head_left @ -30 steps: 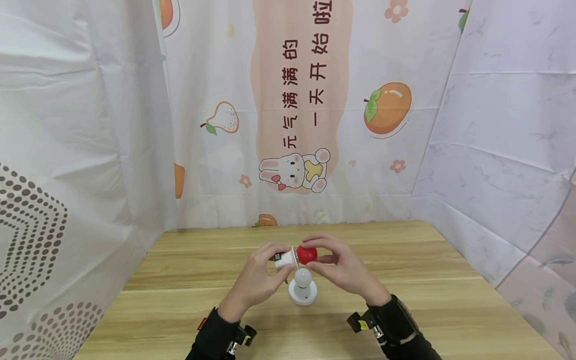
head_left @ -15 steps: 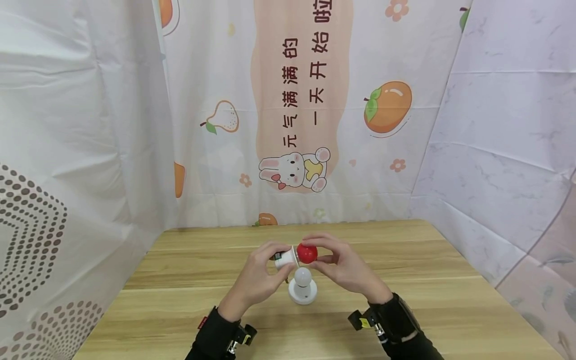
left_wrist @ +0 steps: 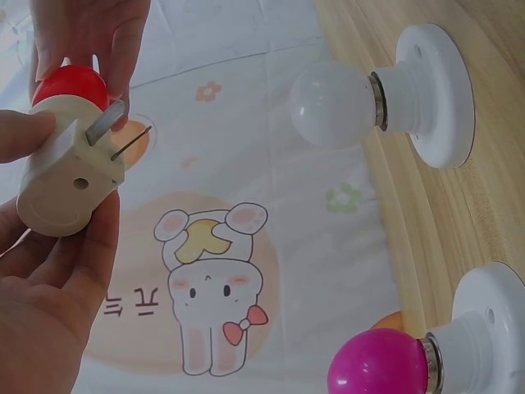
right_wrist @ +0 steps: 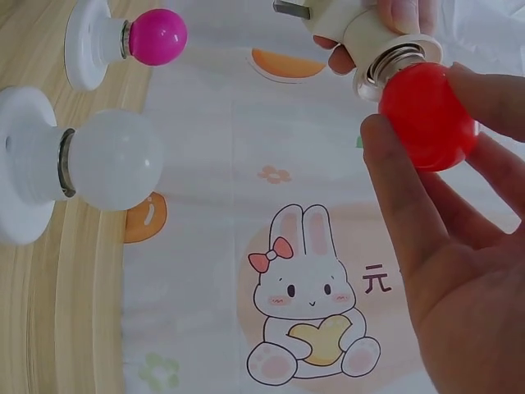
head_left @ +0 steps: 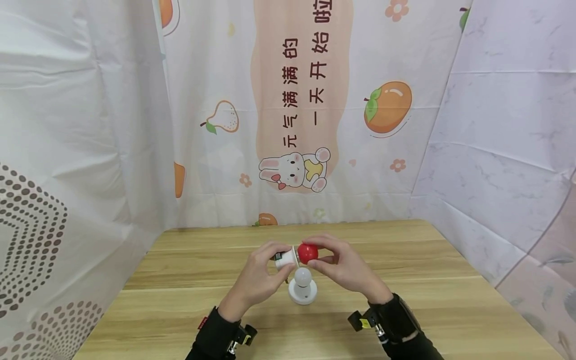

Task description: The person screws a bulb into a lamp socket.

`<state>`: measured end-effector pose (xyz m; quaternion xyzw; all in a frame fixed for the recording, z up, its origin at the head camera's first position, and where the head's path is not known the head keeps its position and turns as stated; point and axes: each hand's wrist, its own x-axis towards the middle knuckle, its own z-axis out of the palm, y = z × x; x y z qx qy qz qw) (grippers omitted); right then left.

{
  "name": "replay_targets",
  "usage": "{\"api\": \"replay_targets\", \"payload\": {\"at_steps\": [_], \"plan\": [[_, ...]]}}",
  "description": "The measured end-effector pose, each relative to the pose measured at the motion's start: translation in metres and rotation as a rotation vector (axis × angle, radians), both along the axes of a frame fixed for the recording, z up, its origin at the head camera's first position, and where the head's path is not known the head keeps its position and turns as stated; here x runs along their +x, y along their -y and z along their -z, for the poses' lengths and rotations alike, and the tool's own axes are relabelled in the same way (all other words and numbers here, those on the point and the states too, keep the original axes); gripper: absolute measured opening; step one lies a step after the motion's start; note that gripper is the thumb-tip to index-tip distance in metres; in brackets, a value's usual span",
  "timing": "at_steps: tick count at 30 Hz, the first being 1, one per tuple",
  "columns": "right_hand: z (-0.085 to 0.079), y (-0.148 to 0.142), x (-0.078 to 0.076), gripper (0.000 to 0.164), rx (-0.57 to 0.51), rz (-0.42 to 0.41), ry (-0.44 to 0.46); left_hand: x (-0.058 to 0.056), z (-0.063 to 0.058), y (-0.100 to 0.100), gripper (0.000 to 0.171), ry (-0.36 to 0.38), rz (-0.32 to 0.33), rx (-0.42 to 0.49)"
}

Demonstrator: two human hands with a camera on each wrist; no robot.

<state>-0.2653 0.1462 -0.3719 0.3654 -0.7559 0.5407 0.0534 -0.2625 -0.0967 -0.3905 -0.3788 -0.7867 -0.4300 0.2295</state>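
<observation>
Above the table, my left hand (head_left: 260, 277) grips a white plug-in lamp socket (head_left: 285, 259), whose metal prongs (left_wrist: 105, 123) stick out in the left wrist view. A red light bulb (head_left: 308, 253) sits at the socket's mouth, part of its metal screw thread (right_wrist: 398, 61) showing in the right wrist view. Fingers and thumb of my right hand (head_left: 344, 265) pinch the red bulb from the right. Just below the hands, a white bulb (head_left: 303, 276) stands upright in a round white lamp base (head_left: 303, 294) on the table.
A magenta bulb (left_wrist: 379, 361) in a second white base (left_wrist: 490, 328) stands beyond the white one; my left hand mostly hides it in the head view. The wooden table (head_left: 382, 320) reaches back to a printed curtain (head_left: 216, 165).
The fingers of my right hand have shifted on the red bulb, the thumb closing back against it. The bulb has moved very slightly right. My left hand and the socket stay put.
</observation>
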Motion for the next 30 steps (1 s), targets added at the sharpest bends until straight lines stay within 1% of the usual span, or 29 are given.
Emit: {"api": "replay_targets", "payload": {"at_steps": [8,15,19,22,25,28,30], "plan": [[-0.0003,-0.0009,0.0013,0.042,0.035,0.041,0.040,0.0010,-0.0008,-0.0003,0.030,0.010,0.007,0.000],[-0.0016,0.0005,0.0017,0.044,0.083,0.092,0.061,0.0023,-0.0011,0.0000,0.030,0.017,0.002,-0.004],[-0.0020,0.0008,0.0017,0.045,0.097,0.104,0.067,0.0026,-0.0012,0.0003,0.030,0.025,0.002,-0.001],[-0.0017,-0.0001,0.0015,0.047,0.086,0.084,0.068,0.0025,-0.0013,0.0002,0.030,0.021,0.005,0.001],[-0.0007,-0.0015,0.0007,0.051,0.051,0.030,0.066,0.0024,-0.0016,0.0000,0.030,0.016,0.005,0.003],[0.0002,-0.0024,-0.0002,0.056,0.024,-0.020,0.037,0.0026,-0.0022,-0.0001,0.030,0.016,0.001,0.002],[0.0008,-0.0025,-0.0008,0.056,0.019,-0.037,-0.002,0.0026,-0.0026,-0.0002,0.030,0.013,0.002,0.001]]}}
